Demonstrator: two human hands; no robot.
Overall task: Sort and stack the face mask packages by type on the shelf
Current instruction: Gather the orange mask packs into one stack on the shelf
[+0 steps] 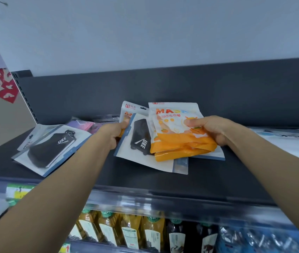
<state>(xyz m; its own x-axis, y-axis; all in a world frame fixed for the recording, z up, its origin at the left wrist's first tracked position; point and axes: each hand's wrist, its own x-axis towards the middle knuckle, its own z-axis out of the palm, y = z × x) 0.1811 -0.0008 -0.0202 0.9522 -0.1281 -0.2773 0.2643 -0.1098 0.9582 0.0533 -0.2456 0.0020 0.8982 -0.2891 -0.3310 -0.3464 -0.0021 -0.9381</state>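
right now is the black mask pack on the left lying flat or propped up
Lying flat: the black mask pack rests face up on the shelf, untouched by either hand.

The right hand (209,130) is gripping two orange mask packs (179,136) above the dark shelf (145,179). The left hand (114,134) is pinching the edge of a black mask pack (141,141) and another orange pack (126,110) behind it. A second black mask pack (50,150) is lying flat to the left, overlapping a purple pack (85,125). Bottles (126,232) are standing on the shelf below.
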